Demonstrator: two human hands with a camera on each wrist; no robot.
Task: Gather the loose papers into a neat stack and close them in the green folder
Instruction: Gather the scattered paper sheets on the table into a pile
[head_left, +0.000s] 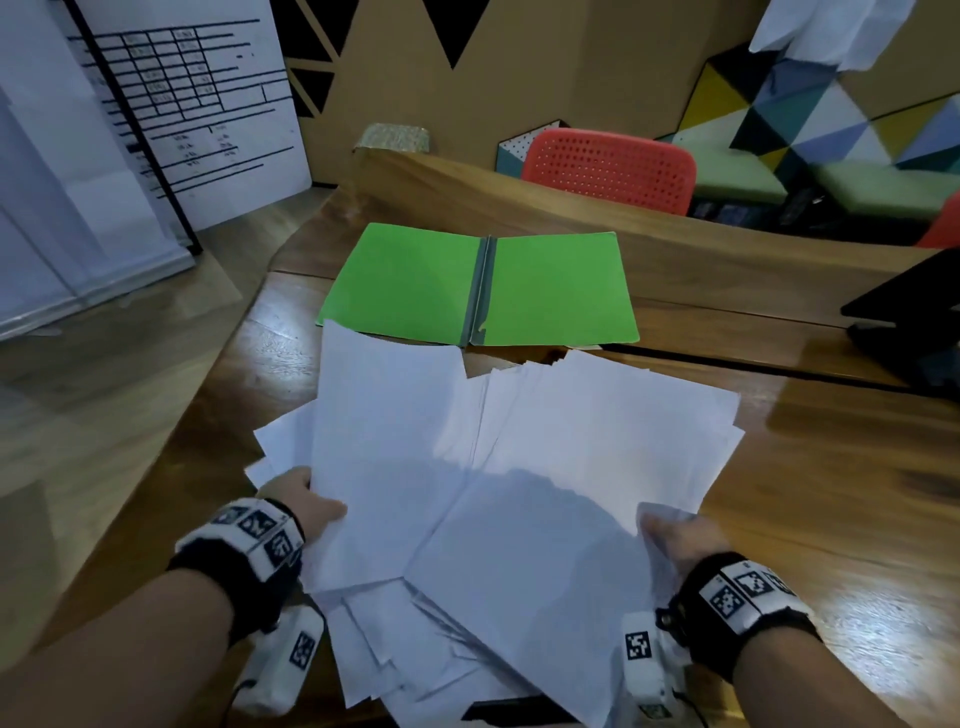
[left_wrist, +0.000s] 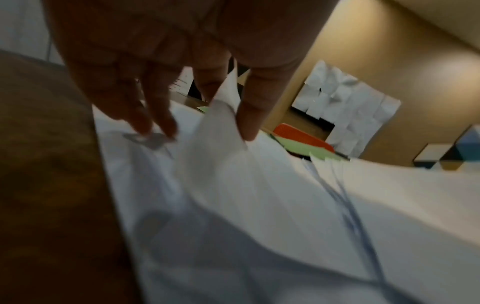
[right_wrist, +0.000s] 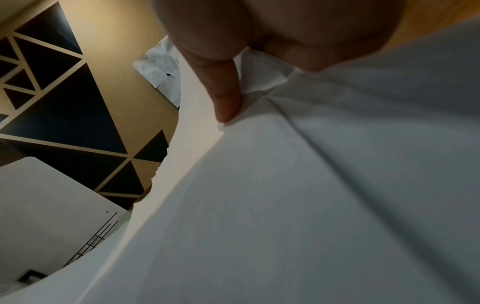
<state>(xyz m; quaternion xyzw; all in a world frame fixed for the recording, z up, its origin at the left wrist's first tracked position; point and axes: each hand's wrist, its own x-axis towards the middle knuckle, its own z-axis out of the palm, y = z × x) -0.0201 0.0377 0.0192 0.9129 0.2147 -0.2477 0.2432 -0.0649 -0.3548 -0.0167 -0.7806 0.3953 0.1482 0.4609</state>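
I see the loose papers fanned out unevenly across the near half of the wooden desk, some sheets overlapping at angles and a few hanging over the near edge. My left hand is at the left edge of the pile; in the left wrist view its thumb and one finger pinch a lifted sheet, while the other fingers reach down to touch the papers below. My right hand is at the right near edge of the pile; the right wrist view shows one finger pressed on top of a raised sheet with crumpled paper bunched against the palm, so its grip looks closed on the papers, though most of the fingers are hidden.

The green folder lies open and flat farther back on the desk, spine running near to far, its near edge just overlapped by the far corner of one sheet. Nothing lies on its inner faces.

Beyond the desk's far edge stands a red perforated chair. A dark object, cut off by the frame, sits on the desk at the far right, well apart from the papers. A white board with black ruled lines leans at the far left, beside the desk.
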